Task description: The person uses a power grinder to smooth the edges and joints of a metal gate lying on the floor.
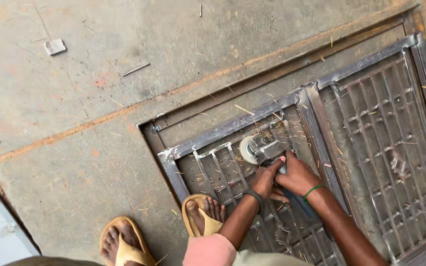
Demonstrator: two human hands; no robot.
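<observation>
1. While sparks are thrown across the metalwork, an angle grinder [261, 148] is gripped by both hands, so that the spinning disc [247, 149] is kept steady against the steel.
2. The left hand [267, 179] is seen wrapped around the grinder's body from the near side, fingers curled and pressed shut on it; a dark band is worn at that wrist.
3. The right hand [298, 176] is clamped over the rear of the tool just beside the left, a green band at its wrist; a two-handed hold is used, it seems, to resist the kick of the disc.
4. The disc is held to a bar at the far left corner of the metal window grille [385, 128], which is laid flat on the concrete floor [75, 98], so that its joints can be reached from above.
5. One sandalled foot [204, 213] is planted on the grille's near left part, apparently to pin the frame down; the other foot [119, 244] is kept on the floor beside it.
6. A small metal offcut [55, 47] and a thin rod [135, 69] are left lying well apart, toward the floor's far left.
</observation>
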